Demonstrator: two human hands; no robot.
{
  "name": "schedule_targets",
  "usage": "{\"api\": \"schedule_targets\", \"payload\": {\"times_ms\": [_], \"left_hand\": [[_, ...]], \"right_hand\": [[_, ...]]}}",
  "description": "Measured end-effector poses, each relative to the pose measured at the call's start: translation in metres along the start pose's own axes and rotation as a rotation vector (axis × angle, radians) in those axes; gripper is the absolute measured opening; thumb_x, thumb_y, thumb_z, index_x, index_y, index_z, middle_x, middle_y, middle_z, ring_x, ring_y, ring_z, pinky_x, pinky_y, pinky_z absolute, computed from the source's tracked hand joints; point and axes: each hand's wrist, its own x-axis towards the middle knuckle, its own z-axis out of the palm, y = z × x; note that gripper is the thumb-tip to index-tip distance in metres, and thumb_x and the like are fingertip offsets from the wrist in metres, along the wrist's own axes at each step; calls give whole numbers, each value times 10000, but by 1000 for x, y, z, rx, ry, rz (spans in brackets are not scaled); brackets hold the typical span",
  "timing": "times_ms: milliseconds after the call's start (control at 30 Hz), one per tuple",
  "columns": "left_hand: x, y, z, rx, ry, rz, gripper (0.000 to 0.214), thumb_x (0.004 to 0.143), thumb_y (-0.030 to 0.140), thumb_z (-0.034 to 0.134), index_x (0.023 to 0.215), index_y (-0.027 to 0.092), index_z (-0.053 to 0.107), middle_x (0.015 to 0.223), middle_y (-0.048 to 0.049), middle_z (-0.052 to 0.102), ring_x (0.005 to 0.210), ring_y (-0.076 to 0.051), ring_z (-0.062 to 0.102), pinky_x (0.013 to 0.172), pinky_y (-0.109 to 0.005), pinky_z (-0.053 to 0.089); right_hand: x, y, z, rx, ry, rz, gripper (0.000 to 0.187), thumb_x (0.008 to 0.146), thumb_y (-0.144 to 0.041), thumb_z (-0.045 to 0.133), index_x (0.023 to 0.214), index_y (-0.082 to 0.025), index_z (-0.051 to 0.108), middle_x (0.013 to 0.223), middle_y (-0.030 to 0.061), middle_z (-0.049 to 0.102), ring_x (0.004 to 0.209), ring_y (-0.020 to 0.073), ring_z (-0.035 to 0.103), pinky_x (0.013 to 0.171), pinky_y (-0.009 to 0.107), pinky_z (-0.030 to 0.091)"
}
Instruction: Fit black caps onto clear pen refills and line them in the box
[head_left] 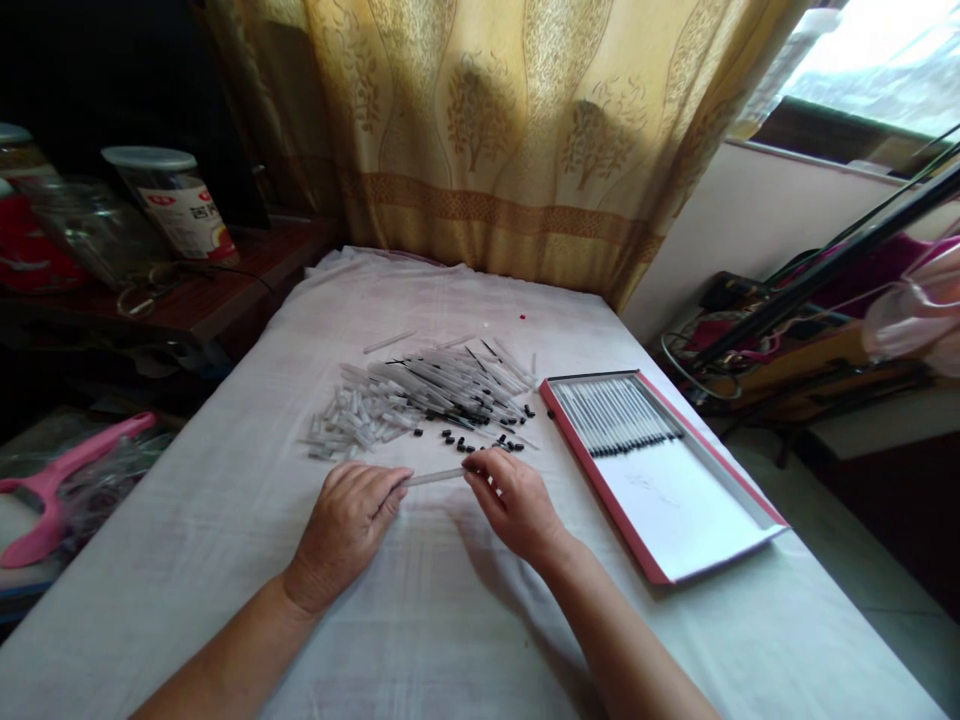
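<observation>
My left hand (349, 522) and my right hand (514, 500) rest on the white tablecloth and together hold one clear pen tube (435, 477), each pinching an end. Just beyond them lies a heap of clear tubes and refills (442, 385), a cluster of clear caps (356, 415) at its left, and small black end pieces (480, 440) scattered near my right fingers. To the right, a flat red-rimmed box (739, 535) holds a row of assembled pens (619, 415) at its far end.
The table (187, 560) stands against a yellow patterned curtain (510, 130). Jars (176, 205) sit on a dark shelf at the left, with a pink tool (52, 490) below. Cables and clutter (787, 320) lie right of the table.
</observation>
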Motion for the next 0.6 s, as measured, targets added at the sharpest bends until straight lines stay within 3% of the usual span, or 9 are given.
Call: {"api": "schedule_targets", "payload": {"times_ms": [167, 267, 367, 600], "left_hand": [[-2, -3, 4, -86, -28, -144, 321, 974, 387, 419, 1023, 198, 673, 936, -72, 742, 860, -210, 692, 786, -313, 531], [-2, -4, 7, -129, -7, -258, 286, 948, 387, 441, 1019, 209, 653, 941, -58, 741, 854, -204, 699, 779, -288, 543], [-2, -6, 9, -144, -11, -306, 261, 928, 376, 457, 1019, 214, 641, 946, -51, 742, 851, -203, 703, 780, -280, 548], [-1, -5, 7, -170, -52, -352, 270, 898, 405, 465, 1006, 232, 641, 954, -45, 751, 865, -208, 707, 800, -290, 553]], "right_hand": [[20, 24, -9, -76, 90, 175, 203, 931, -270, 515, 1014, -223, 694, 984, 71, 729, 881, 204, 678, 791, 302, 501], [31, 35, -13, -304, -5, 308, 202, 908, -296, 556, 974, -229, 735, 1011, 74, 713, 877, 219, 667, 766, 309, 489], [37, 38, -13, -454, -120, 339, 222, 906, -322, 555, 920, -226, 755, 978, 85, 703, 886, 229, 658, 740, 308, 475], [51, 33, -17, -535, -270, 352, 201, 872, -296, 569, 875, -223, 756, 952, 103, 718, 906, 257, 664, 695, 312, 464]]}}
